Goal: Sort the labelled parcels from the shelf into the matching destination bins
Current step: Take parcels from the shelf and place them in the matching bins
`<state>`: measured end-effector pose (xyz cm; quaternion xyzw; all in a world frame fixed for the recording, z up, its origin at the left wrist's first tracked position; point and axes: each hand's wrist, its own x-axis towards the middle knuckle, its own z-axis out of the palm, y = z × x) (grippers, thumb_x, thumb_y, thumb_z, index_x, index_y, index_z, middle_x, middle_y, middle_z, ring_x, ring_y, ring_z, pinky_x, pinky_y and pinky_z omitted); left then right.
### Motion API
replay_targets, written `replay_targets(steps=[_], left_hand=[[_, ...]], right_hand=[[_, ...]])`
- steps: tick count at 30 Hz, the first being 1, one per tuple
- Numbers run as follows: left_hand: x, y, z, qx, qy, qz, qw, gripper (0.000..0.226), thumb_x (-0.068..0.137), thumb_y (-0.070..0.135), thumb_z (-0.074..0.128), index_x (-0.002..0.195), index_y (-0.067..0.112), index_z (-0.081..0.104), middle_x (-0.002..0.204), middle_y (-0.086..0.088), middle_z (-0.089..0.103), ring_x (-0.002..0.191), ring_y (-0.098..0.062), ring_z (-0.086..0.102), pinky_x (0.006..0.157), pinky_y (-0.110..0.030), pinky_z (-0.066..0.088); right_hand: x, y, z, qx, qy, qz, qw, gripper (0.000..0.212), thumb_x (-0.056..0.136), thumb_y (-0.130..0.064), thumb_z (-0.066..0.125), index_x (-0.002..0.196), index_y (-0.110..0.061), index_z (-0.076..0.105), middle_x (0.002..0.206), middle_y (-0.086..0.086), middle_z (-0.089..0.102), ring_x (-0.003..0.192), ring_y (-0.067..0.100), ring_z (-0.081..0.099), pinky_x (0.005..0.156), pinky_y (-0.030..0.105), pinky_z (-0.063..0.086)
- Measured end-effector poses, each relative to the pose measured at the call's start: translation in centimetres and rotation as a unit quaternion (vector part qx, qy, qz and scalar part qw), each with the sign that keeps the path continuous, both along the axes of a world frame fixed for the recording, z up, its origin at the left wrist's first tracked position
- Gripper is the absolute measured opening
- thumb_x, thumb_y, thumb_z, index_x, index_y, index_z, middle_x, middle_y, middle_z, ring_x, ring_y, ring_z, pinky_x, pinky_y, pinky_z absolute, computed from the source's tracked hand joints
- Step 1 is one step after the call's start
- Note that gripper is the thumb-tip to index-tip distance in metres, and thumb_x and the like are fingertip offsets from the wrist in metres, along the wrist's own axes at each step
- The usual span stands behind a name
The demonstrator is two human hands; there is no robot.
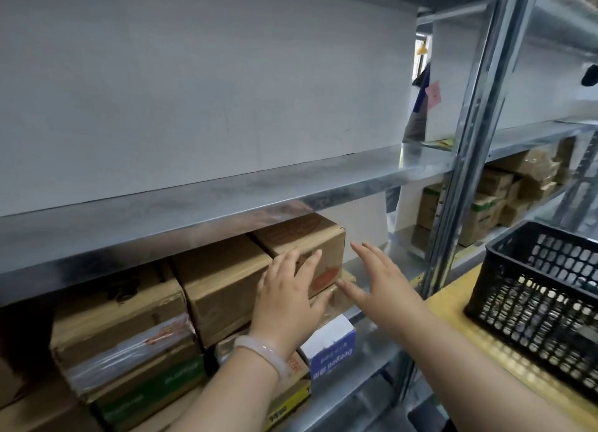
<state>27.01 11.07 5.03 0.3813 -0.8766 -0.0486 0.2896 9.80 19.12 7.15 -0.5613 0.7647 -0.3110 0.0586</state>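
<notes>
A brown cardboard parcel (301, 237) with a red round mark sits on top of the stack on the metal shelf. My left hand (288, 299), with a pale bangle on the wrist, has straight fingers laid against the parcel's front face. My right hand (382, 282) is spread open just right of that parcel, its thumb near the lower box edge, holding nothing. More taped cardboard parcels (223, 286) (123, 331) fill the shelf to the left. A small white and blue box (330, 350) lies below my hands.
A black perforated plastic crate (537, 289) stands on a yellow surface (453, 305) at the right. A steel shelf board (226, 201) runs just above the parcels, and a steel upright (466, 146) stands to the right. More cartons (492, 198) fill the shelf beyond.
</notes>
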Motion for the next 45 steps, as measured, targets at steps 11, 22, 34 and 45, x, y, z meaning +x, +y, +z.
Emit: replay_targets(steps=[11, 22, 34, 45], left_hand=[[-1.2, 1.0, 1.0, 0.002, 0.041, 0.169, 0.985, 0.065, 0.094, 0.055, 0.047, 0.152, 0.044, 0.021, 0.160, 0.008, 0.022, 0.147, -0.016, 0.015, 0.117, -0.043, 0.023], [-4.5, 5.0, -0.3, 0.052, 0.087, 0.284, 0.953, 0.065, 0.095, 0.056, 0.045, 0.154, 0.039, 0.022, 0.159, 0.007, 0.025, 0.147, -0.016, 0.015, 0.120, -0.041, 0.023], [-7.7, 9.0, 1.3, 0.354, 0.367, 0.188, 0.840, 0.084, 0.093, 0.055, 0.055, 0.157, 0.038, 0.003, 0.153, 0.009, 0.038, 0.143, -0.018, 0.033, 0.117, -0.042, 0.028], [-3.7, 17.7, -0.4, 0.361, 0.406, 0.125, 0.830, 0.071, 0.099, 0.027, 0.058, 0.153, 0.047, 0.018, 0.138, 0.020, 0.052, 0.124, -0.003, 0.049, 0.101, -0.029, 0.044]], right_hand=[[-5.1, -11.4, -0.7, -0.025, -0.336, 0.041, 0.941, 0.078, 0.086, -0.057, 0.062, 0.151, -0.030, 0.028, 0.155, 0.004, 0.034, 0.138, 0.026, 0.038, 0.109, 0.042, 0.035], [-7.4, -11.3, -2.2, 0.015, -0.415, 0.054, 0.908, 0.063, 0.084, -0.058, 0.062, 0.135, -0.021, 0.055, 0.122, 0.003, 0.061, 0.108, 0.025, 0.056, 0.094, 0.043, 0.048], [-10.7, 1.7, -4.1, -0.068, -0.445, 0.129, 0.883, 0.016, 0.090, -0.042, 0.063, 0.100, -0.031, 0.067, 0.103, -0.013, 0.069, 0.104, 0.011, 0.061, 0.096, 0.045, 0.050], [-8.7, 10.1, -4.0, -0.011, -0.507, 0.074, 0.859, 0.040, 0.099, -0.055, 0.039, 0.108, -0.027, 0.067, 0.091, -0.008, 0.075, 0.089, 0.013, 0.069, 0.070, 0.036, 0.054]])
